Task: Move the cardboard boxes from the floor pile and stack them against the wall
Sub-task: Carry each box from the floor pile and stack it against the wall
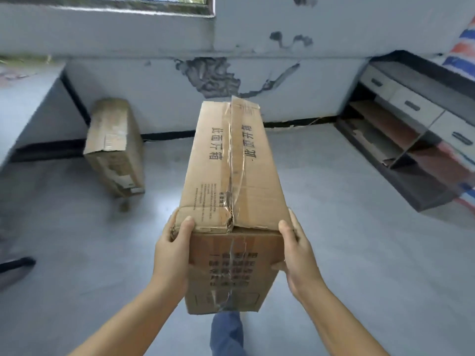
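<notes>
Right below you, a leg in blue trousers [227, 332] shows under the long cardboard box [231, 170] you carry off the grey floor [321, 227], its length pointing away from you toward the wall [159, 98]. Your left hand [173, 250] grips the near left corner, thumb over the top edge and fingers curled round the side; your right hand [298, 255] grips the near right corner the same way, thumb on top, fingers wrapped under the end face. Both forearms reach up from the lower corners. Clear tape runs crumpled along the top seam, the near flaps are torn and dented, and dark print runs along both top flaps and across the end face. Farther off to the left, a second cardboard box [115, 145] stands on the floor near the wall, beside a pale cabinet [28, 109]. To the right stands a dark shelf unit [411, 140] with drawers, a striped tarp [462, 52] behind it. Cracked, peeling plaster marks the wall under a window [128, 3].
</notes>
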Demonstrator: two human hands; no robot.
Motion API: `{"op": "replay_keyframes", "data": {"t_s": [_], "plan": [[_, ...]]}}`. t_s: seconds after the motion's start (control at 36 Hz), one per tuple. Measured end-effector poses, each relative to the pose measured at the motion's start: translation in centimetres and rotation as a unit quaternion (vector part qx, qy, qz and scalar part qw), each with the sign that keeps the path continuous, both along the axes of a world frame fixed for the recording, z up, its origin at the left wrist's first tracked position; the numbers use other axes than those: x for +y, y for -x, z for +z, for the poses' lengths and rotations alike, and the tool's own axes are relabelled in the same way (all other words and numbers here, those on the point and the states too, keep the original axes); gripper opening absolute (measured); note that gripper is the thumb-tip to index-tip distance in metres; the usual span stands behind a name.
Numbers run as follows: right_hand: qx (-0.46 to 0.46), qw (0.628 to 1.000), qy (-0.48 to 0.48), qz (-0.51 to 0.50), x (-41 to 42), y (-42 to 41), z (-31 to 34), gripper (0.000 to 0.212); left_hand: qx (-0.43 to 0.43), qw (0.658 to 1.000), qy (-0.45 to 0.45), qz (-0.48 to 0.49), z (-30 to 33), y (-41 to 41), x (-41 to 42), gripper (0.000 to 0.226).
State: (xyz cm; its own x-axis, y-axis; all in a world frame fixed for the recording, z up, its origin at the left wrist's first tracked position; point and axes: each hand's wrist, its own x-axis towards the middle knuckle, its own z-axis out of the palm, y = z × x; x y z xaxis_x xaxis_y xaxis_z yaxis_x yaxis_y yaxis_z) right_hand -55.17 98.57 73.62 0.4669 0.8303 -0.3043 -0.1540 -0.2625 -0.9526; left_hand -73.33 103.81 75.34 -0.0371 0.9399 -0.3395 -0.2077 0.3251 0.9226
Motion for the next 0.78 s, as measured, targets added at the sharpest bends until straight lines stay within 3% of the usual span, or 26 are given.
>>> {"op": "replay_keyframes", "data": {"t_s": [0.36,0.78], "plan": [[0.014,0.986,0.023,0.162,22.2,0.4,-0.7,0.040,0.031,0.987,0.038,0.155,-0.7,1.6,16.9,0.032],[-0.004,0.976,0.047,0.215,46.1,5.4,-4.0,0.042,0.022,0.980,0.066,0.188,-4.8,6.8,38.7,0.031]]}}
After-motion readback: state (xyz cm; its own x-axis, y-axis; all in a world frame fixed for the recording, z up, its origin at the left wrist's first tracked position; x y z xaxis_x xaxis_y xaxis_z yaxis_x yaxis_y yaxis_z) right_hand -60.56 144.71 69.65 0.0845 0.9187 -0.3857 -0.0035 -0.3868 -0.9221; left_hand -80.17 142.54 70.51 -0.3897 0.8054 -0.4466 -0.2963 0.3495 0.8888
